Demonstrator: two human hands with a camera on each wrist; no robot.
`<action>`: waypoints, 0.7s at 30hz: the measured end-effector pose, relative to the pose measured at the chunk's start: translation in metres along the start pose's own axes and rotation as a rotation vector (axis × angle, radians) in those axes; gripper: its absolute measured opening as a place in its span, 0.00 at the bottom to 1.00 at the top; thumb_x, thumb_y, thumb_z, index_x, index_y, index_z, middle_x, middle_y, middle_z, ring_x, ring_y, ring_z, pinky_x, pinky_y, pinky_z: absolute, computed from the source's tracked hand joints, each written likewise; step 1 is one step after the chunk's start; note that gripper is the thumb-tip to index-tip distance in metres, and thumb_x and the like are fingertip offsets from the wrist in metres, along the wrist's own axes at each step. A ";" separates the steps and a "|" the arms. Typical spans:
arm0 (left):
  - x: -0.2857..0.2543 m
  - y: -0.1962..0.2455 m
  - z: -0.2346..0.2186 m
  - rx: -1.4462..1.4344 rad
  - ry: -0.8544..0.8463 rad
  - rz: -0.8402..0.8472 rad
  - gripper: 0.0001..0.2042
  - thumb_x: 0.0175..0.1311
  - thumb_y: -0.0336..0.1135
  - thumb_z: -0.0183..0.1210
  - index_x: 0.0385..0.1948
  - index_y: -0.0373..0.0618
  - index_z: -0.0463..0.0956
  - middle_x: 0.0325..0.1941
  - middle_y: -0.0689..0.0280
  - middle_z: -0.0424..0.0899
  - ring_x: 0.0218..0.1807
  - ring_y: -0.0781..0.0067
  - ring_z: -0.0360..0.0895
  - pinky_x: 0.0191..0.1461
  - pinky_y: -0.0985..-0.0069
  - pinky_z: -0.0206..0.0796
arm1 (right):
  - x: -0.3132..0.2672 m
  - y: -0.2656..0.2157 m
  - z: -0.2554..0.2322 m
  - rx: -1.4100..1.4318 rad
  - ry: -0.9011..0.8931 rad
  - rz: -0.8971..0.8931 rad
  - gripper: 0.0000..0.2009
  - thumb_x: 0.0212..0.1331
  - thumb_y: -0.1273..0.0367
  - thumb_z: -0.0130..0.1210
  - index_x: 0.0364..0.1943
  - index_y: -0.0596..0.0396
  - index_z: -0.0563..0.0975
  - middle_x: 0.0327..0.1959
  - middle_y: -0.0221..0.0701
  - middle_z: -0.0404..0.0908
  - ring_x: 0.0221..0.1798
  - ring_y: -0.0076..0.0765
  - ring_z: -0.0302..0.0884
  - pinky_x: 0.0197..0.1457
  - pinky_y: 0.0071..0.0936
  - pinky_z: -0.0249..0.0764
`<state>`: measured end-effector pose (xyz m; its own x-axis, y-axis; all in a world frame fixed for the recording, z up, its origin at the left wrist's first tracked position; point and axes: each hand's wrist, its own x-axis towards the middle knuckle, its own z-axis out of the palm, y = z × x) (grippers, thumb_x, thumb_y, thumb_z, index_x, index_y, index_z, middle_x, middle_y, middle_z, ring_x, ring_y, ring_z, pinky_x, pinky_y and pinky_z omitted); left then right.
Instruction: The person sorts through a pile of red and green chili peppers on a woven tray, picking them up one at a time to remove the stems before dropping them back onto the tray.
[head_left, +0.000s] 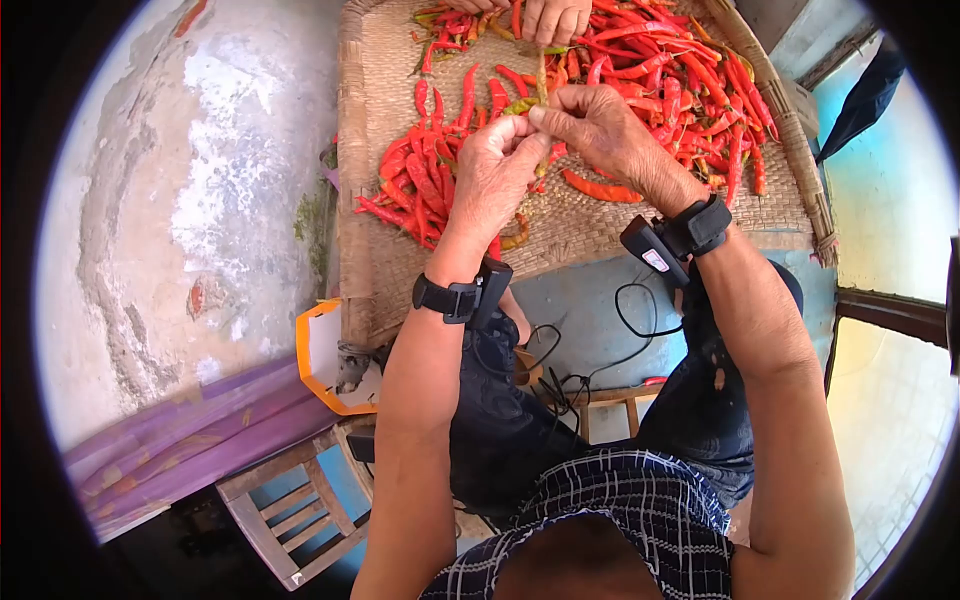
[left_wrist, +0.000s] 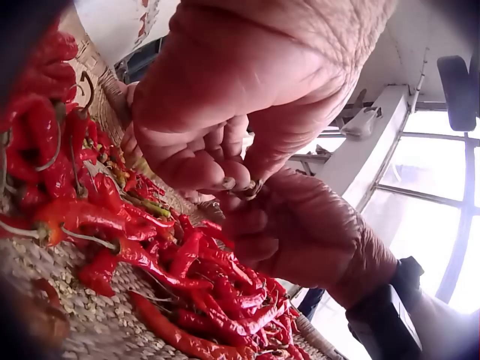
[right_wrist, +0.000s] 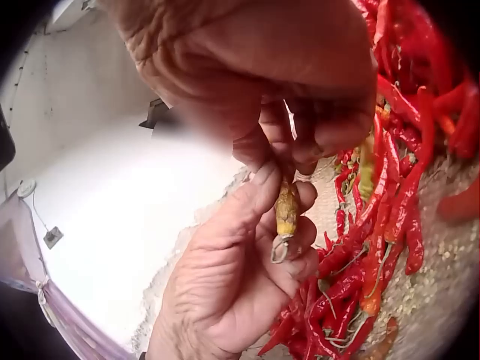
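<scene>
A small yellowish-brown pepper with a curled stem is pinched by the left hand; the right hand meets it there, its thumb and fingers pinching at the pepper's upper end. In the head view the left hand and right hand touch at the fingertips above the woven tray. Red peppers lie beside the left hand, and a larger heap of red peppers lies beyond the right. A single orange-red pepper rests below the right hand.
Another person's hands are at the tray's far edge. A wall stands on the left. Below the tray are an orange-edged box, a wooden chair, black cables and a small stool. Pale seeds are scattered on the weave.
</scene>
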<state>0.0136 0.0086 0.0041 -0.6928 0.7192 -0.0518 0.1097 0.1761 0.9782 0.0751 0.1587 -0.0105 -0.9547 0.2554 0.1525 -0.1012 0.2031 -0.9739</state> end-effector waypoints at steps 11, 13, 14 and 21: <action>0.011 -0.029 0.002 1.079 0.034 0.106 0.29 0.52 0.40 0.63 0.56 0.43 0.66 0.56 0.52 0.71 0.53 0.47 0.73 0.53 0.58 0.68 | 0.010 0.001 -0.046 0.753 0.449 0.167 0.11 0.62 0.64 0.55 0.28 0.56 0.73 0.24 0.30 0.76 0.21 0.22 0.68 0.23 0.20 0.67; 0.017 -0.036 0.001 1.093 0.042 0.104 0.31 0.50 0.41 0.64 0.57 0.44 0.65 0.57 0.52 0.71 0.54 0.46 0.73 0.54 0.58 0.67 | 0.011 0.009 -0.052 1.083 0.592 0.186 0.10 0.64 0.63 0.53 0.34 0.57 0.76 0.25 0.28 0.76 0.24 0.21 0.68 0.26 0.19 0.65; 0.020 -0.039 0.000 1.107 0.050 0.099 0.33 0.48 0.43 0.65 0.58 0.45 0.63 0.58 0.51 0.71 0.55 0.45 0.72 0.55 0.57 0.67 | 0.011 0.019 -0.055 1.104 0.518 0.204 0.09 0.63 0.64 0.53 0.37 0.56 0.72 0.26 0.31 0.76 0.25 0.22 0.68 0.27 0.22 0.69; 0.030 -0.032 -0.001 1.072 -0.066 -0.016 0.31 0.47 0.41 0.63 0.56 0.46 0.66 0.49 0.47 0.77 0.52 0.48 0.75 0.53 0.58 0.67 | 0.004 -0.003 -0.025 0.665 0.248 0.194 0.09 0.62 0.64 0.53 0.33 0.56 0.75 0.25 0.25 0.76 0.23 0.18 0.67 0.25 0.18 0.67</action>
<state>-0.0112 0.0236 -0.0288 -0.6635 0.7408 -0.1051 0.6913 0.6607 0.2926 0.0788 0.1825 -0.0029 -0.8891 0.4513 -0.0758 -0.1610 -0.4635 -0.8714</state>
